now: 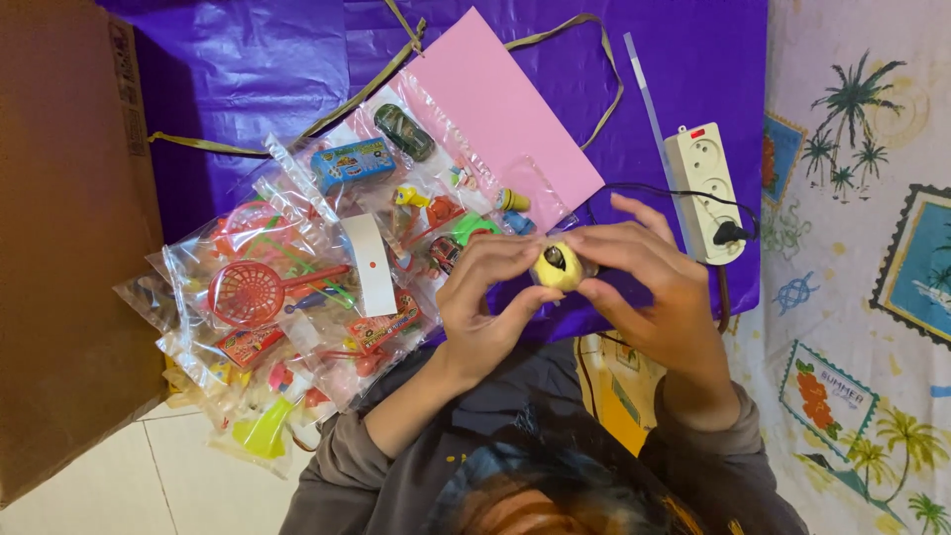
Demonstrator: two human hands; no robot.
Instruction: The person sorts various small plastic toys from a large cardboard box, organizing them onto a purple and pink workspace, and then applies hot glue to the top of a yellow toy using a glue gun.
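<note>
1. Where a purple sheet covers the surface, a palm-tree patterned cloth lies to one side and a brown cardboard box to the other.
2. A pink card lies on the sheet, partly tucked into a clear bag.
3. Clear bags of small plastic toys are heaped near the box, holding a red net paddle and toy cars.
4. A white power strip sits just beside the hands, with a black plug in it.
5. The left hand and right hand both pinch a small yellow round toy between their fingertips, above the sheet's edge.
</note>
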